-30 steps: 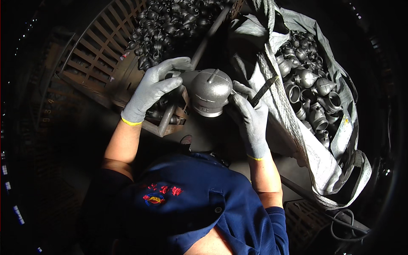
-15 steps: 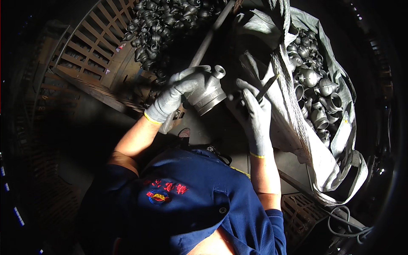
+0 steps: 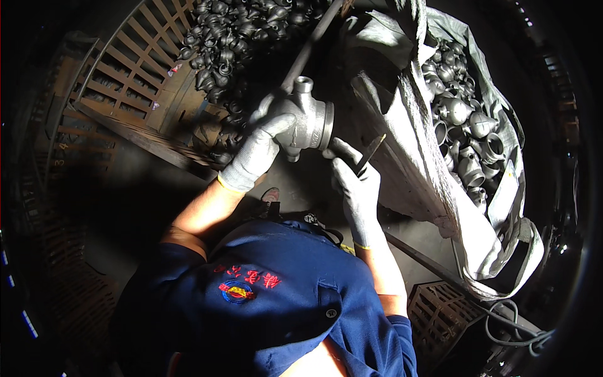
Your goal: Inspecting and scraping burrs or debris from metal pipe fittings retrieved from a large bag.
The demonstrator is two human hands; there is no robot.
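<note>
Well left of the white sack (image 3: 407, 135), a rusty slatted rack (image 3: 129, 69) is standing, with a heap of dark castings (image 3: 220, 50) lying between it and the sack. Nearer the sack, on its left, the gloved left hand (image 3: 260, 143) is gripping a grey metal fitting (image 3: 308, 122), round mouth facing sackward. Just left of the sack, the gloved right hand (image 3: 358, 188) is clasping a slim dark tool (image 3: 372, 152); whether it is touching the fitting, cannot tell.

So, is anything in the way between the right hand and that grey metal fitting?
Nothing visible does. The right hand, holding a dark stick, is close beside the metal fitting in the left hand; whether it touches the fitting is unclear.
</note>
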